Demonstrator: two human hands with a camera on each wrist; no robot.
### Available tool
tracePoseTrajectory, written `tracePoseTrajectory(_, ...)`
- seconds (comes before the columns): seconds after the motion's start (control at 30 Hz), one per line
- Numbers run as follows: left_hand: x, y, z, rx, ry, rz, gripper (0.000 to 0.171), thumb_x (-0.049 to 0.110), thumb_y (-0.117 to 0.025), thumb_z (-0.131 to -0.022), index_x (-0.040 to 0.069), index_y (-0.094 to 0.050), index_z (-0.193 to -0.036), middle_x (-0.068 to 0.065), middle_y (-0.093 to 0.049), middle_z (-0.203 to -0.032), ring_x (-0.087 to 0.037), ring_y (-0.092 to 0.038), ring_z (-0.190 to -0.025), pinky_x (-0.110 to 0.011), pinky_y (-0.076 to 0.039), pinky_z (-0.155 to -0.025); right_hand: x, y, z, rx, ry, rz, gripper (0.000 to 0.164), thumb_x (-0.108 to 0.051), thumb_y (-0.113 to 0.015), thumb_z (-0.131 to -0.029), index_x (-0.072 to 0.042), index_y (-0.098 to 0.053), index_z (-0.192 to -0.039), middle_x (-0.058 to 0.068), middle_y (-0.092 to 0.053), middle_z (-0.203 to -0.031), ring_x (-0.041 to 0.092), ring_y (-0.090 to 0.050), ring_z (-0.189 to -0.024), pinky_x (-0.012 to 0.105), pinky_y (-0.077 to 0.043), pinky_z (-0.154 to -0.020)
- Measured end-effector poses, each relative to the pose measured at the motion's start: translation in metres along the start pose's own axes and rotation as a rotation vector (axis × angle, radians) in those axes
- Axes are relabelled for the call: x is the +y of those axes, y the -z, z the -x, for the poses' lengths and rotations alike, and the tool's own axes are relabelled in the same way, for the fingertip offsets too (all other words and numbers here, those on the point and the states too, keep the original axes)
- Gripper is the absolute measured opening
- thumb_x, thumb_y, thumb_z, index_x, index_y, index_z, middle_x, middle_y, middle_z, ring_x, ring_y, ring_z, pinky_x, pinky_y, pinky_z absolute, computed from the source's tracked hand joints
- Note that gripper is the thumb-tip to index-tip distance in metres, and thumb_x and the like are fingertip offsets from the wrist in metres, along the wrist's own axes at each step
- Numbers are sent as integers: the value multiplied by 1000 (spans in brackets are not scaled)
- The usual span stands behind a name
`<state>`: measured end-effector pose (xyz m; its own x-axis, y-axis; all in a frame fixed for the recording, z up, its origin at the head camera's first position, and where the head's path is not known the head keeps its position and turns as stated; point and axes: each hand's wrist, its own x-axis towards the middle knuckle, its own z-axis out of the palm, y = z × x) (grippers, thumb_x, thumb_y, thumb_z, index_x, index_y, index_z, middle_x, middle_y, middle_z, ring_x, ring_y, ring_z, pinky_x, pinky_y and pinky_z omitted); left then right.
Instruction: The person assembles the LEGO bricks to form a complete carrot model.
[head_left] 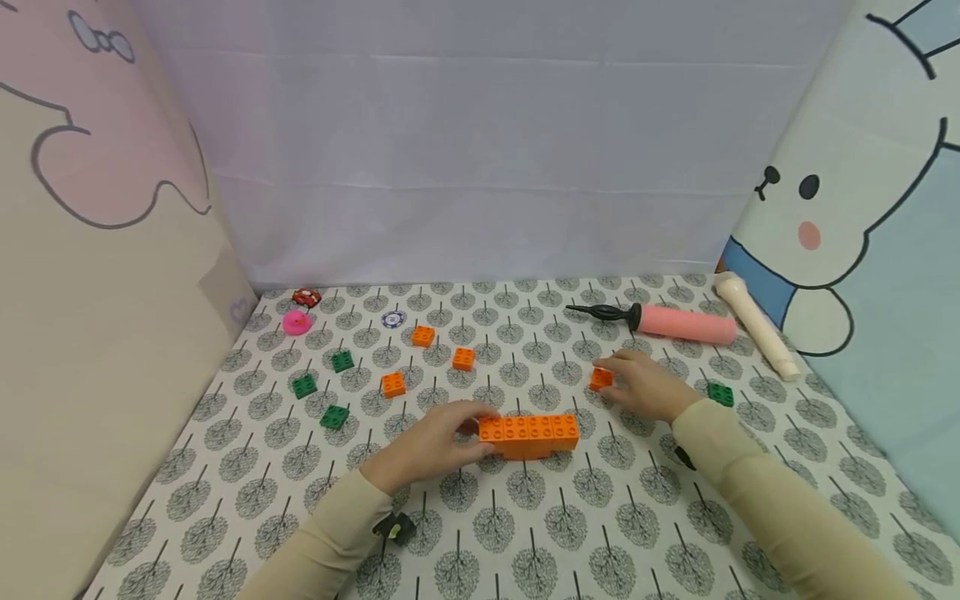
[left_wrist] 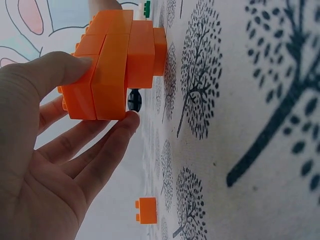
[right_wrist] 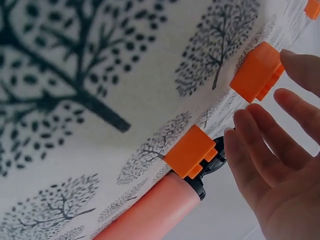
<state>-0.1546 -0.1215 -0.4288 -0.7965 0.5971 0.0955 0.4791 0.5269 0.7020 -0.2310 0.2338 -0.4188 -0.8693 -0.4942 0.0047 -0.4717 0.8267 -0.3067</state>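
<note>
My left hand (head_left: 438, 442) grips the left end of an orange toy-brick assembly (head_left: 528, 435). In the left wrist view the thumb lies on one side of this assembly (left_wrist: 110, 65) and the fingertips on the other; a shorter lower layer shows under its long top row. My right hand (head_left: 641, 385) reaches over a loose orange brick (head_left: 602, 379), thumb and fingers spread around it without a visible pinch. The right wrist view shows that hand's fingers (right_wrist: 262, 145) near one orange brick (right_wrist: 257, 72), with a second orange brick (right_wrist: 190, 151) close by.
Loose orange bricks (head_left: 393, 384) and green bricks (head_left: 304, 386) lie to the left, another green brick (head_left: 720, 394) to the right. Farther back are a pink duck (head_left: 296, 322), a red toy car (head_left: 306, 297), a poker chip (head_left: 392, 319), a pink pump (head_left: 686, 324) and a cream-coloured tube (head_left: 757, 325).
</note>
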Motion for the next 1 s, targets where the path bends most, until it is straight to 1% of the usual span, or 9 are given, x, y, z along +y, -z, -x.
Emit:
tracePoseTrajectory(0.17,1,-1,0,2,5,-17,42,26,-72,-92,18,-61,-131,8,-65,-119,-6,-62,-101,-26,-54,-93,3,-1,-1,-25,-23,-8,51,-26,-68,-94,-5,-57,-139,25,-54,-134,41,-56,-117,60,-47,-100)
tracePoseTrajectory(0.3,2,-1,0,0,13,-21,42,26,-72,-92,18,-60,-132,8,-65,-118,-5,-61,-101,-25,-54,-92,4,-2,-2,-38,-35,-11,50,-25,-68,-94,-5,-58,-138,23,-56,-128,33,-61,-105,56,-51,-95)
tracePoseTrajectory(0.43,2,0,0,4,10,-29,43,27,-72,-92,17,-60,-132,8,-65,-119,-4,-60,-100,-24,-54,-91,4,-2,-2,-41,-36,-15,48,-24,-68,-94,-5,-58,-137,19,-59,-122,26,-61,-97,51,-54,-88)
tracePoseTrajectory(0.53,2,0,0,9,8,-34,43,27,-72,-92,17,-60,-132,7,-65,-119,-4,-60,-100,-24,-54,-91,4,-2,-1,-32,-30,-21,47,-24,-67,-95,-6,-58,-138,19,-59,-123,27,-61,-99,52,-54,-89)
tracePoseTrajectory(0.67,2,-1,0,11,7,-35,44,28,-72,-92,17,-60,-133,7,-65,-120,-4,-60,-100,-25,-54,-91,1,2,6,4,-15,-37,46,-27,-65,-97,-8,-59,-138,24,-56,-132,40,-58,-114,60,-48,-98)
tracePoseTrajectory(0.73,2,-1,0,11,7,-34,44,28,-72,-92,17,-60,-133,7,-65,-120,-5,-60,-100,-25,-54,-92,-4,4,11,32,9,-44,45,-29,-64,-98,-10,-59,-139,23,-56,-133,40,-58,-116,60,-48,-99)
tracePoseTrajectory(0.83,1,-2,0,13,13,-30,44,29,-72,-92,17,-61,-132,7,-65,-120,-5,-61,-101,-26,-54,-93,-16,6,20,86,78,-86,44,-30,-64,-98,-14,-59,-140,15,-60,-129,33,-61,-109,53,-53,-91)
tracePoseTrajectory(0.93,1,-2,0,15,21,-26,43,29,-72,-92,18,-61,-132,7,-65,-120,-5,-61,-102,-26,-54,-94,-32,8,28,143,195,-154,43,-27,-66,-98,-15,-60,-139,6,-62,-124,25,-63,-102,45,-56,-82)
tracePoseTrajectory(1.0,1,-2,0,16,25,-27,43,29,-72,-92,18,-61,-132,7,-65,-121,-5,-61,-103,-26,-53,-94,-43,9,32,174,283,-182,42,-23,-68,-96,-15,-62,-137,3,-62,-122,20,-62,-98,41,-57,-78)
